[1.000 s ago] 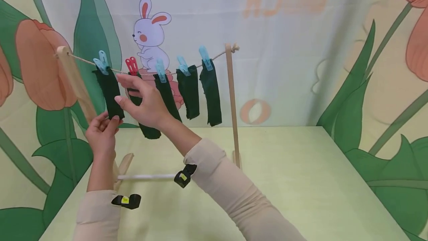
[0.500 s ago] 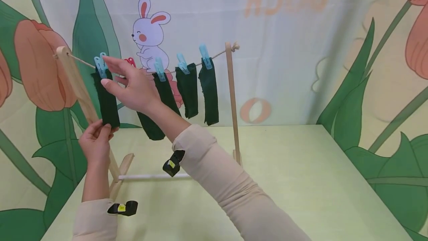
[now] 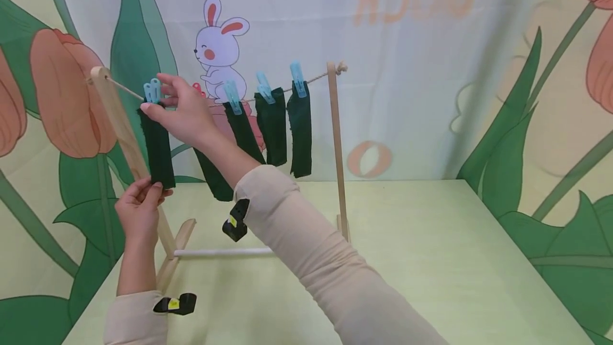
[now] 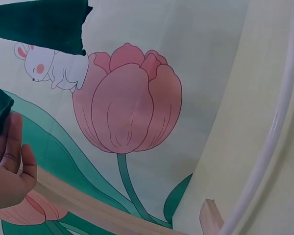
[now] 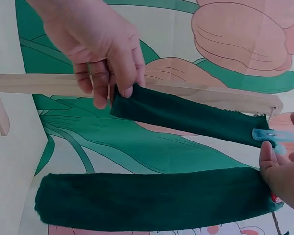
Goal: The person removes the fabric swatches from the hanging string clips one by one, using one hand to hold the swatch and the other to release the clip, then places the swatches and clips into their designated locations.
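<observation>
In the head view a dark green cloth strip (image 3: 159, 148) hangs at the left end of the line from a light-blue clothespin (image 3: 152, 91). My left hand (image 3: 140, 207) pinches its lower end between thumb and fingers. Up at the top of the strip is my right hand (image 3: 189, 113), thumb and fingers spread around the clothespin. The right wrist view has the clothespin (image 5: 273, 135) between my parted right fingers (image 5: 267, 164), with the strip (image 5: 186, 115) stretched toward my left hand (image 5: 105, 54). My right hand partly covers a second strip (image 3: 215, 177) and its red clothespin (image 3: 198, 89).
Several more green strips, such as the one at the right (image 3: 300, 132), hang from blue clothespins. The rope (image 3: 317, 77) runs between wooden posts (image 3: 338, 148). A white rod (image 3: 222, 252) joins their feet on the pale table (image 3: 431, 260). Behind hangs a printed curtain (image 3: 407, 79).
My right hand has moved up and left from beside the strip to its clothespin. The left hand, still pinching the strip's end, has moved down, and the strip hangs straighter.
</observation>
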{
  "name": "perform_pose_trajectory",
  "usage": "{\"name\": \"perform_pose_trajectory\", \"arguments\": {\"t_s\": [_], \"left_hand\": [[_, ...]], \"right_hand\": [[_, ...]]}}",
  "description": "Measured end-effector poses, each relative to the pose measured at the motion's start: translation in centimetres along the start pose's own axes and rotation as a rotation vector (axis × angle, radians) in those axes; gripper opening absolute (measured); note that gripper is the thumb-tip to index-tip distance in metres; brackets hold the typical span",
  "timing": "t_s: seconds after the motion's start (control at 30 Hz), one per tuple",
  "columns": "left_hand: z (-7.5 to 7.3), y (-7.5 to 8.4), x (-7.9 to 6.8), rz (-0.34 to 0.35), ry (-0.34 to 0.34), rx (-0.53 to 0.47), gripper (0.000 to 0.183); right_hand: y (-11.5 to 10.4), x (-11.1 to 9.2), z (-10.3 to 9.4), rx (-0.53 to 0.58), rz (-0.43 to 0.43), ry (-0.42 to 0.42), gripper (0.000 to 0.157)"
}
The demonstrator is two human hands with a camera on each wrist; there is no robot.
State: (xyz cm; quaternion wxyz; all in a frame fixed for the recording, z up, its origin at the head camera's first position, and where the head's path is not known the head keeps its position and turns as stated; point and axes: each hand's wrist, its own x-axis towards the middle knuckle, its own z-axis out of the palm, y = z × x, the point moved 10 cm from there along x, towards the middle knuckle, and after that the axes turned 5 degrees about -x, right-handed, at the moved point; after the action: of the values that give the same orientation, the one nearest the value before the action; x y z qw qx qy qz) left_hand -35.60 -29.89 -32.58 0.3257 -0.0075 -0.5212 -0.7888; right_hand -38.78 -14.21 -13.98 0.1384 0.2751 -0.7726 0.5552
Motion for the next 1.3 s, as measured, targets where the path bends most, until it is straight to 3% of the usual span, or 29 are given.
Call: {"name": "perform_pose_trajectory", "arguments": {"t_s": [0.2,0.37,0.6,1.0,1.3], "left_hand": [[-0.1,-0.1,0.0,-0.017,-0.008,0.02,0.012],[0.2,-0.1,0.1,-0.002,-0.027,0.031,0.014],[0.1,0.0,0.1,-0.011,-0.015,0.049,0.015],[0.0,0.0,-0.4,-0.072,0.018,0.087,0.016],[-0.3,0.0,-1.3,-0.132,0.031,0.091,0.017]], "right_hand": [[-0.7,-0.4,-0.3,-0.093,-0.041,0.106,0.041],[-1.1,-0.7,-0.5,-0.072,-0.105,0.143,0.03],[-0.7,-0.5,-1.0,-0.025,-0.127,0.164,0.028],[-1.5,-0.6,-1.6,-0.116,-0.191,0.165,0.024],[-4.3,-1.0,-2.7,-0.201,-0.313,0.182,0.017]]}}
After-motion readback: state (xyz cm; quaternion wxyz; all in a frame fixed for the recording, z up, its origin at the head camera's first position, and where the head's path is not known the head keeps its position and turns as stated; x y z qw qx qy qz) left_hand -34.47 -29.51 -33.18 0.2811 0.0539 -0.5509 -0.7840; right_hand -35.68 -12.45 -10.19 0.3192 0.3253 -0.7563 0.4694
